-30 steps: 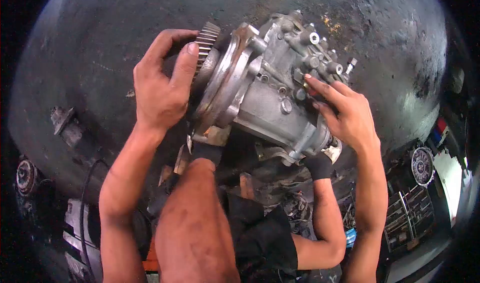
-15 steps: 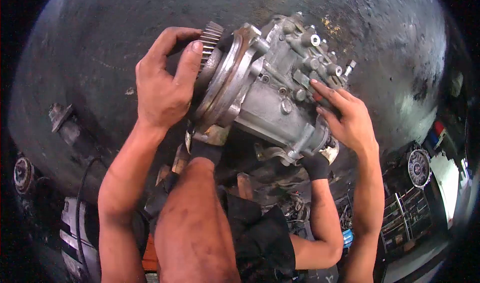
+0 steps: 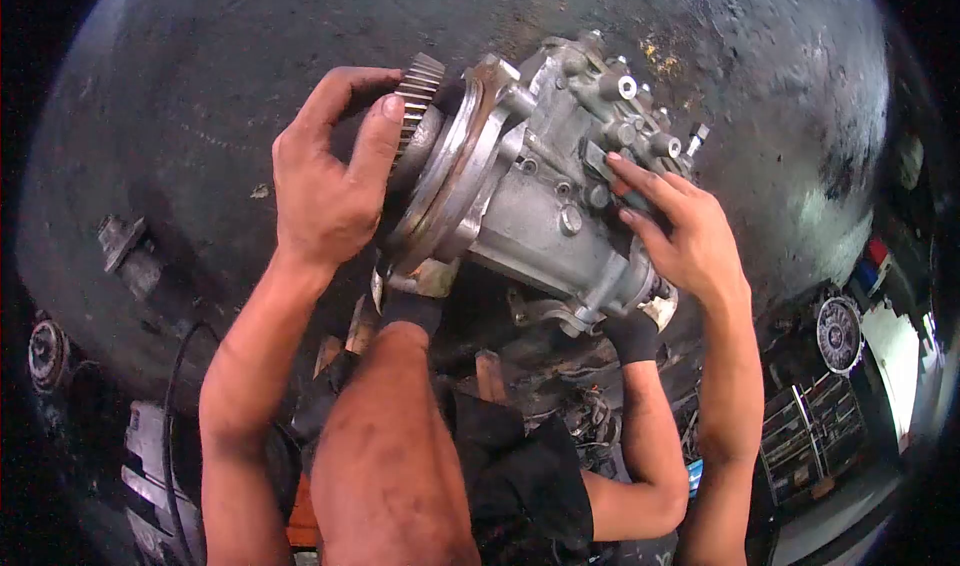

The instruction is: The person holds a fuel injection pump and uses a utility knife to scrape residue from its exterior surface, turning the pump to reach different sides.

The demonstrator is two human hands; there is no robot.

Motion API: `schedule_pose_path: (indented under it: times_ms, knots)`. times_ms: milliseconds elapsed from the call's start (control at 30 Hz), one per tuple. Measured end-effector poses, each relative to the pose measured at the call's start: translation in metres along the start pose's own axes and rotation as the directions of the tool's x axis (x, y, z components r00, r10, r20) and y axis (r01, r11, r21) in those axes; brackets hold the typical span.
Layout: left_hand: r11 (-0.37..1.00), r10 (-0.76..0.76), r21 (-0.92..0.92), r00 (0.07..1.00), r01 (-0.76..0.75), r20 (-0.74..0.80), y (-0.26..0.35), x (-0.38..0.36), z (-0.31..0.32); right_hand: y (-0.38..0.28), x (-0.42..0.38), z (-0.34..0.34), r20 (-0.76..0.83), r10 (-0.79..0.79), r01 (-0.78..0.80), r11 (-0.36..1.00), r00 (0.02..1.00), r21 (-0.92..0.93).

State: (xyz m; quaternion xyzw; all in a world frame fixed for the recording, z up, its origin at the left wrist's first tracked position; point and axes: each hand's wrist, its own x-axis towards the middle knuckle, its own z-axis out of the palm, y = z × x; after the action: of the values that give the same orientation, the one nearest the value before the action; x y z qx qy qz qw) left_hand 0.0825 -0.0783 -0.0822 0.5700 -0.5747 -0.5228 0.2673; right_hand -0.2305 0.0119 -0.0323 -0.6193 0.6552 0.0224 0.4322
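A grey metal fuel injection pump (image 3: 535, 211) lies tilted on the dark floor. It has a round flange and a toothed gear (image 3: 420, 81) at its left end. My left hand (image 3: 335, 181) is curled around the gear, thumb on its teeth and fingers behind it. My right hand (image 3: 690, 231) pinches a small flat tool (image 3: 596, 158), grey at the tip with an orange-red part, possibly a brush. Its tip is against the pump's side by the round plugs. My fingers partly hide the tool, so its exact kind cannot be told.
My feet in dark socks (image 3: 412, 311) flank the pump, and my bent knee (image 3: 390, 456) rises in front. A cylindrical metal part (image 3: 130, 251) lies at left. At right are a round disc part (image 3: 838, 336) and a metal rack (image 3: 810, 436).
My right hand and the tool have shifted slightly left along the pump's side. My left hand keeps its grip on the gear. The view has tilted a little.
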Motion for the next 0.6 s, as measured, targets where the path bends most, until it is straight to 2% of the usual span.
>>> schedule_pose_path:
  times_ms: [67, 133, 267, 333, 367, 433, 533, 567, 600]
  knots:
    - [1.0, 0.0, 0.003, 1.0, 0.0, -0.002, -0.001, 0.0, 0.001, 0.007, -0.008, -0.005, 0.018, 0.046, -0.046, 0.999, 0.999, -0.012]
    - [1.0, 0.009, 0.01, 1.0, -0.009, 0.002, 0.0, 0.001, 0.001, 0.019, -0.019, -0.01, -0.087, -0.002, -0.006, 0.997, 0.996, -0.083]
    - [0.999, 0.034, 0.018, 0.999, -0.034, 0.008, -0.003, 0.001, 0.0, 0.017, -0.03, -0.011, -0.108, 0.044, -0.061, 0.987, 0.993, -0.15]
    - [1.0, 0.026, 0.003, 1.0, -0.026, 0.002, -0.004, 0.001, 0.001, 0.0, -0.028, -0.012, -0.061, 0.161, -0.171, 0.963, 0.985, -0.207]
    - [1.0, 0.017, -0.014, 1.0, -0.017, -0.003, -0.004, 0.001, 0.001, -0.006, -0.026, -0.013, -0.061, 0.161, -0.171, 0.963, 0.985, -0.209]
    - [1.0, 0.004, -0.017, 1.0, -0.004, 0.003, -0.002, 0.001, 0.0, -0.019, -0.023, -0.015, -0.117, 0.076, -0.087, 0.992, 0.99, -0.094]
    - [1.0, -0.008, -0.007, 1.0, 0.008, 0.007, -0.001, 0.0, -0.001, -0.035, -0.026, -0.016, -0.046, 0.162, -0.165, 0.985, 0.986, -0.054]
    - [1.0, -0.009, 0.008, 1.0, 0.009, 0.005, -0.001, 0.0, -0.001, -0.038, -0.029, -0.014, -0.049, 0.164, -0.166, 0.985, 0.985, -0.056]
    - [1.0, -0.005, 0.007, 1.0, 0.005, 0.007, -0.001, 0.001, -0.001, -0.042, -0.033, -0.011, -0.072, 0.097, -0.104, 0.99, 0.993, -0.098]
